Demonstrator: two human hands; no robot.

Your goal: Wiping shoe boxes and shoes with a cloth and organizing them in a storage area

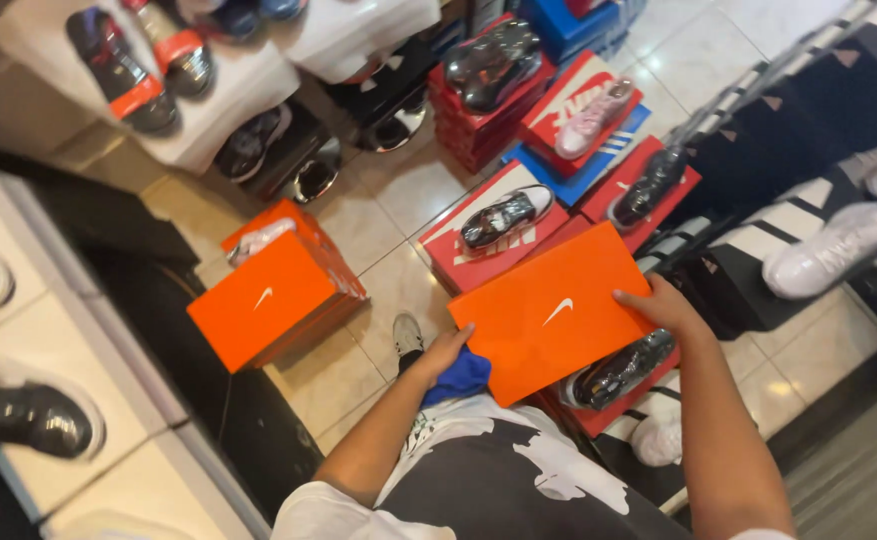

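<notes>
Both hands hold an orange shoebox lid (548, 310), flat and tilted, just below the centre of the view. The left hand (445, 352) grips its lower left edge at about 8 o'clock from the lid's middle, fingers curled over the rim, and a bit of blue cloth (461, 375) sits just under that hand. The right hand (663, 305) clasps the lid's right edge at 3 o'clock, thumb on top.

Under the lid's lower right corner, at 5 o'clock, a shiny black shoe (618, 370) rests on a red box. At 9 o'clock from the lid, well apart, an orange shoebox (273, 295) stands on the tiled floor (398, 200) with pale paper showing at its open top. At 12 o'clock, red boxes carry single shoes: a black glossy one (506, 215) just above the lid, a pink one (590, 118) farther up, and another dark one (648, 185) at 1 o'clock. The person's own pale shoe (407, 333) shows at the lid's left, on the floor. At the far left, a white shelf (68, 330) holds a dark shoe (28, 415).
</notes>
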